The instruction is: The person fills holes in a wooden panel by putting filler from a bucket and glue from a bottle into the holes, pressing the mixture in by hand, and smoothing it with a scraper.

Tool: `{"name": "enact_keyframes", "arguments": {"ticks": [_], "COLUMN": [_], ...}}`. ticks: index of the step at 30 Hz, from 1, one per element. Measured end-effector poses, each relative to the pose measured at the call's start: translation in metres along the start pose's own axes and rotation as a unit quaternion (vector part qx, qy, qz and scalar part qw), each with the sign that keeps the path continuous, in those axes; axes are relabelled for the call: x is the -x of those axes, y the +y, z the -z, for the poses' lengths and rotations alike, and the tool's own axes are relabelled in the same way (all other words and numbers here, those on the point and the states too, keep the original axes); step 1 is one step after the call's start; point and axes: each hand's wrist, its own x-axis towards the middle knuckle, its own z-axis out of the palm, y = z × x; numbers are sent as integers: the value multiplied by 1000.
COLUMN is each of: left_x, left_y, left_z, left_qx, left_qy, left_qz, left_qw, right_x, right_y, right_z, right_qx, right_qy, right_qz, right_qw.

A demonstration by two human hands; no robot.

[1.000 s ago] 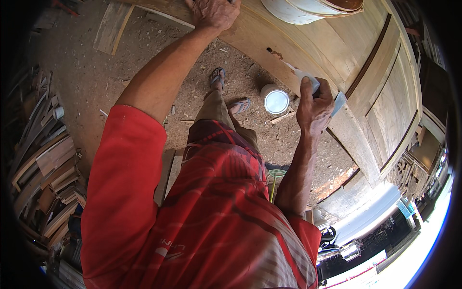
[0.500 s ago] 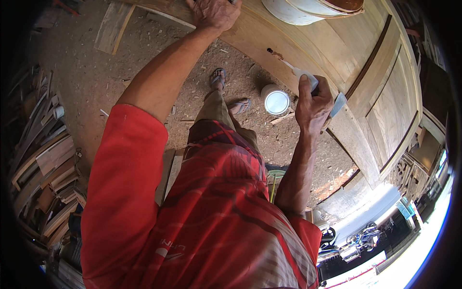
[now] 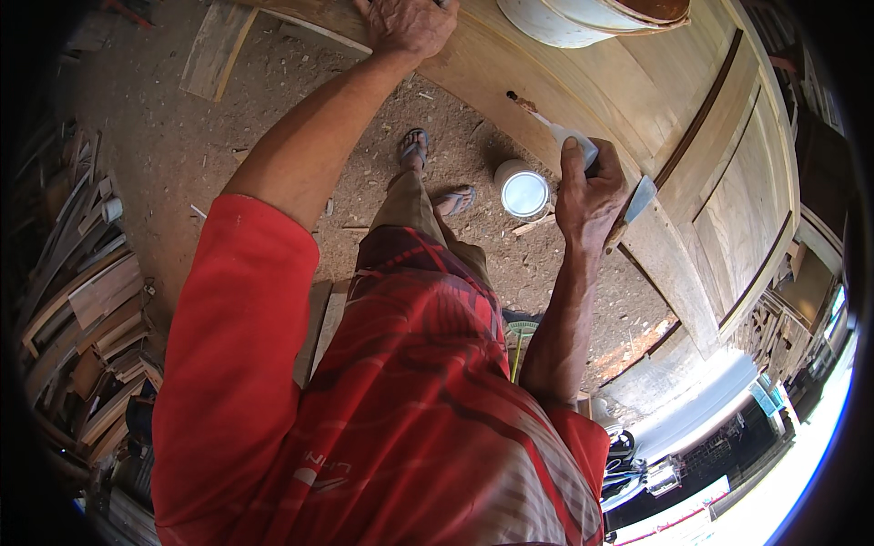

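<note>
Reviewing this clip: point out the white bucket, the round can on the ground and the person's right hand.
White bucket (image 3: pixel 566 23), head view: outer side wall.
Round can (image 3: pixel 525 194), head view: pale top.
Right hand (image 3: pixel 590 193), head view: back of the hand.

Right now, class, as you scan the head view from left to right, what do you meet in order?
Wood pile → loose board → left hand → paint can → right hand → putty knife blade.
</note>
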Motion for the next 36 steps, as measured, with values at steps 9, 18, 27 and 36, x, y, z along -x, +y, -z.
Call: {"name": "enact_keyframes", "arguments": {"ticks": [9,18,27,36], "left_x": [-1,-1,-1,0], "left_y": [1,0,-1,-1], "left_z": [0,0,0,1], "left_qx": [3,-1,-2,4], "left_qy": [1,-3,-2,8], "left_qz": [7,8,5,-2], "left_qw": [1000,1000,1000,1000], "right_x": [1,0,-2,2], "right_y": [4,-1,2,-3], "right_z": [5,4,3,7], "right_qx": [17,4,11,16], "right_qy": [13,13,11,22], "right_qz": [12,12,10,7], "right_qw": [1000,1000,1000,1000]}}
